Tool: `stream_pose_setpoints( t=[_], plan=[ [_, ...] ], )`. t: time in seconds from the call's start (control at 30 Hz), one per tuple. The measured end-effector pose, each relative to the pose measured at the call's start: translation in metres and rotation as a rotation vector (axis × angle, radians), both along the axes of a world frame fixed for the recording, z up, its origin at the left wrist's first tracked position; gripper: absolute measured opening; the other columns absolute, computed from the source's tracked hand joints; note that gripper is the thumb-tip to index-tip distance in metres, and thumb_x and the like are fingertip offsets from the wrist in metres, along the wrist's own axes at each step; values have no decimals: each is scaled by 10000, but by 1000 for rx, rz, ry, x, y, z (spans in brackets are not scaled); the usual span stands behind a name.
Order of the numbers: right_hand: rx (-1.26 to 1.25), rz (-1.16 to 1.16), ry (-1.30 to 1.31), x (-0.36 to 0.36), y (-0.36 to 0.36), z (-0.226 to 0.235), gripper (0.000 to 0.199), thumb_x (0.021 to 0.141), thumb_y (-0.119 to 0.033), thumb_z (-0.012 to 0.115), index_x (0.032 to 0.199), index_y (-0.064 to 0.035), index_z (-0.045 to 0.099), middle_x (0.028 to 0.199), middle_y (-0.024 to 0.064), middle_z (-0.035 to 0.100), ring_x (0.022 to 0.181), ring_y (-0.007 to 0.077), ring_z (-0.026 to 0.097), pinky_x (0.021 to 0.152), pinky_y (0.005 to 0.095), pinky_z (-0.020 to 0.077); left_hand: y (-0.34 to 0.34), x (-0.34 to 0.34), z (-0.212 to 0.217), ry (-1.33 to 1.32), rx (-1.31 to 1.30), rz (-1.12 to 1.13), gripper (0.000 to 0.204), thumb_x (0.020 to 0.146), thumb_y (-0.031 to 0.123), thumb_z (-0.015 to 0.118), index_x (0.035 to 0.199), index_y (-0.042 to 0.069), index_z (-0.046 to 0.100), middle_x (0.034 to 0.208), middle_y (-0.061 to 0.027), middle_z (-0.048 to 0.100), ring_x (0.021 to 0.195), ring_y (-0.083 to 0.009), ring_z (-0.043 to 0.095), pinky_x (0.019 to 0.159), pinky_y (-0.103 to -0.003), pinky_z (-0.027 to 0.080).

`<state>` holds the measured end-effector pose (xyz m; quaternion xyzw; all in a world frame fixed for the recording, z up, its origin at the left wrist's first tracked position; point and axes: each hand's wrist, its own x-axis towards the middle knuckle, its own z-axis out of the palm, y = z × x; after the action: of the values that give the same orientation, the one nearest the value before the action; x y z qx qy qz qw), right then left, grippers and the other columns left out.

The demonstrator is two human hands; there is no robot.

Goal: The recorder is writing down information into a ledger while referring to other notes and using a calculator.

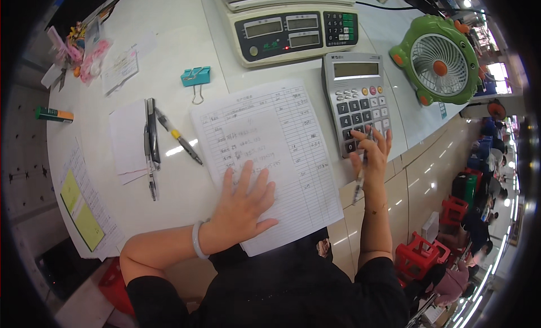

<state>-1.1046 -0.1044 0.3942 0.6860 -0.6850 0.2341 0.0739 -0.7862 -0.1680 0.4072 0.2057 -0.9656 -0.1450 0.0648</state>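
Observation:
My left hand (243, 203) lies with spread fingers on a stack of ruled paper forms (304, 175) covered in handwriting; a smaller written sheet (248, 128) seems to lie on top. A pale bangle circles that wrist. At the right, my right hand (373, 159) is over the lower keys of a grey desk calculator (356, 82). A pen (359, 184) is held in this hand, pointing down, while some fingers reach toward the keys. Whether a fingertip presses a key, I cannot tell.
Behind the calculator stands a weighing scale (293, 32). A green fan (439, 60) is at the far right. Left of the forms lie a teal binder clip (195, 76), several pens (179, 137), white slips (127, 139) and a green-orange glue stick (54, 114). Red stools (417, 254) stand beyond the table's right edge.

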Motion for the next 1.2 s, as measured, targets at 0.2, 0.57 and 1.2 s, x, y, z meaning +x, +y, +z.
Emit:
stream_pose_setpoints(
  t=[0.2, 0.57, 1.2],
  plan=[
    [-166, -165, -50, -29, -8, 4, 205, 853, -180, 594, 1028, -74, 606, 802, 17, 579, 1042, 260, 539, 1060, 482, 220, 1, -2, -2, 24, -5, -16, 634, 784, 527, 598, 1191, 54, 484, 1337, -193, 390, 1280, -466, 295, 985, -655, 213],
    [-229, -301, -24, -34, 9, 10, 120, 809, -158, 617, 911, -95, 626, 797, 41, 597, 1032, 278, 556, 1058, 502, 233, 2, -1, 1, 36, -20, -9, 602, 774, 505, 598, 1168, 57, 515, 1326, -188, 389, 1276, -459, 279, 942, -663, 267],
    [-328, 104, 121, 52, -9, 17, 284, 772, 57, 621, 867, -90, 397, 1145, 155, 616, 1087, 341, 508, 920, 404, 396, 17, 10, 49, -346, 50, -113, 779, 721, 500, 658, 1324, 58, 439, 1430, -190, 300, 1298, -429, 279, 988, -654, 218]
  ],
)
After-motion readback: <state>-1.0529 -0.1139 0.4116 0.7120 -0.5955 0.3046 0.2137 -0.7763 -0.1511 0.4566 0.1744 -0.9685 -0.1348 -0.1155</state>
